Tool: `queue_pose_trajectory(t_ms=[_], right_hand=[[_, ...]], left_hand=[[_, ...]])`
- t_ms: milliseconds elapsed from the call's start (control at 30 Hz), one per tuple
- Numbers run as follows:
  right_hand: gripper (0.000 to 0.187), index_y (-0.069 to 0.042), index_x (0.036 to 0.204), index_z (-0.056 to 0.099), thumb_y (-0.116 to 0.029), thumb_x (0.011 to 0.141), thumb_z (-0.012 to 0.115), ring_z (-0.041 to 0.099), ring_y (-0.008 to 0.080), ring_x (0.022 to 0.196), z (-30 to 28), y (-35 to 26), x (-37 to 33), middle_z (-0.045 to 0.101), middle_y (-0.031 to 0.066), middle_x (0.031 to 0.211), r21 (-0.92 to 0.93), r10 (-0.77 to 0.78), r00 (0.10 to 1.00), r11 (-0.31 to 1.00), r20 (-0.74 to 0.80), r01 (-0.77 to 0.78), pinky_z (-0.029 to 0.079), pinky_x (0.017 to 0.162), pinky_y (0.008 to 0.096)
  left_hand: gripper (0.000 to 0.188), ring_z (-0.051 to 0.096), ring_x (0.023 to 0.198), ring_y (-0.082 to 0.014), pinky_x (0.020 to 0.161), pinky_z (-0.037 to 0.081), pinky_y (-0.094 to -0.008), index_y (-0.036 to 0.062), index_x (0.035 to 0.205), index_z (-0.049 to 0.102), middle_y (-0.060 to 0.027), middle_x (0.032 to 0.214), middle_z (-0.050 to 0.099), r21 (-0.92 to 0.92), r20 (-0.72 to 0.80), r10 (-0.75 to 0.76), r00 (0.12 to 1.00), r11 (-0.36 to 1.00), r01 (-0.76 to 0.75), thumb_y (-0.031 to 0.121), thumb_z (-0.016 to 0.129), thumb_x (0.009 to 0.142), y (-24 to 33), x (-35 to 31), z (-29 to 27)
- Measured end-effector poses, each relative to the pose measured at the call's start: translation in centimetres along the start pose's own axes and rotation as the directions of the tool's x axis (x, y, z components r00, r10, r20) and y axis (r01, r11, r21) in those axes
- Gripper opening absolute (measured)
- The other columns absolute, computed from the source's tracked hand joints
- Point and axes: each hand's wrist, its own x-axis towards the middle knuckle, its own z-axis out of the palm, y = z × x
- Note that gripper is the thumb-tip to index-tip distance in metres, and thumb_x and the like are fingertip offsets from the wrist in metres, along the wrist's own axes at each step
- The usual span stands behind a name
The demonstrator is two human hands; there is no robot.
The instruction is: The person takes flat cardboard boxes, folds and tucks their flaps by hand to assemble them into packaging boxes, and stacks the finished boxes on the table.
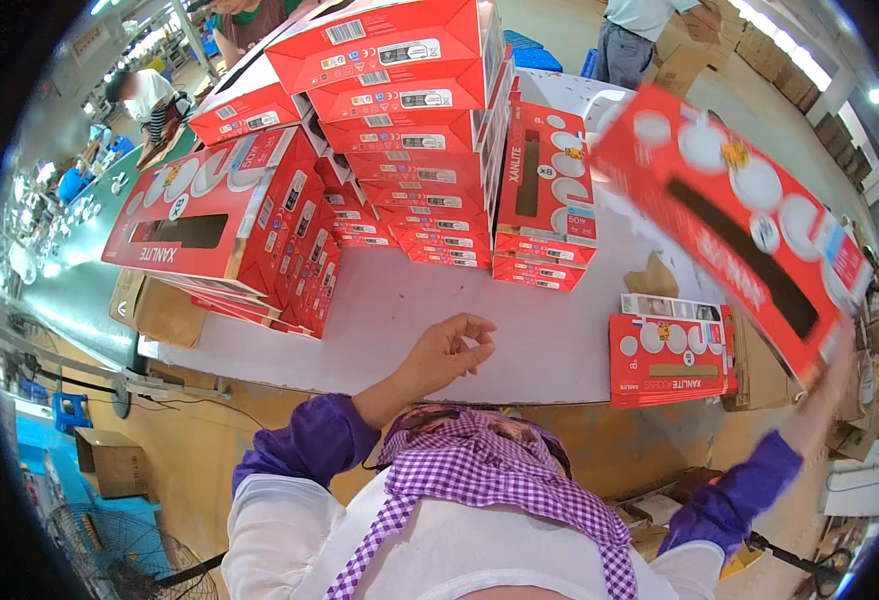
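Note:
My right hand (832,365), partly blurred, grips the lower corner of a red carton (685,200) with round white lamp pictures and a long dark cut-out window. The carton is raised and tilted at the right. Over the table's front edge, my left hand (450,350) is empty, its fingers loosely curled with a gap to the thumb. Below the raised carton lies a small pile of similar red cartons (668,360). A tall stack of red cartons (410,140) stands at the back middle, with a shorter stack (547,180) against its right side.
Another leaning stack of red cartons (220,220) stands on the left of the white table (420,310). A brown cardboard box (760,360) is beside the small pile. Other people (150,100) are farther off. A fan (110,550) and a blue stool (73,412) stand at lower left.

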Motion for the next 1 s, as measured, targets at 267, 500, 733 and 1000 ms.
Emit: queue_pose_trajectory(t_ms=[267,500,733,1000], right_hand=[[0.036,-0.004,0.107,0.061,-0.034,0.087,0.067,0.065,0.0284,0.081,27.5,13.5,-0.4,0.065,0.0144,0.092,0.780,0.572,0.700,0.158,0.427,-0.605,0.056,0.083,0.0497],[0.055,0.001,0.118,0.055,-0.038,0.084,0.070,0.064,0.0329,0.097,32.1,9.8,-4.9,0.063,0.0201,0.110,0.397,0.585,0.399,0.140,0.706,-0.907,0.055,0.081,0.0458],[0.081,-0.003,0.131,0.042,-0.040,0.068,0.079,0.044,0.0357,0.123,20.5,28.5,-13.9,0.042,0.0195,0.136,-0.438,0.703,0.528,0.331,-0.476,-0.835,0.036,0.102,0.0496],[0.083,0.003,0.121,0.047,-0.048,0.064,0.077,0.061,0.0381,0.101,9.0,36.0,-21.0,0.060,0.0207,0.117,-0.192,0.838,0.157,0.064,-0.523,-0.979,0.049,0.087,0.0506]], left_hand=[[0.035,0.059,0.070,-0.0084,0.059,0.048,-0.0231,0.0035,0.118,0.058,-0.0031,0.099,0.063,0.009,0.030,-0.091,0.995,0.996,0.091,0.021,0.065,0.090,-2.0,-2.2,1.3],[0.034,0.060,0.072,-0.0097,0.061,0.049,-0.0246,0.0029,0.119,0.057,-0.0058,0.100,0.064,-0.007,0.029,-0.145,0.989,0.989,0.145,0.020,0.064,0.091,-4.4,-3.2,1.4],[0.035,0.059,0.075,-0.0096,0.066,0.052,-0.0253,0.0012,0.122,0.054,-0.0091,0.103,0.063,0.025,0.136,-0.188,0.973,0.982,0.186,0.017,0.063,0.092,-6.0,-0.1,4.2],[0.031,0.060,0.077,-0.0095,0.069,0.051,-0.0250,0.0015,0.118,0.057,-0.0085,0.103,0.062,0.189,0.377,-0.244,0.893,0.965,0.183,0.016,0.063,0.091,-5.7,3.4,9.2]])
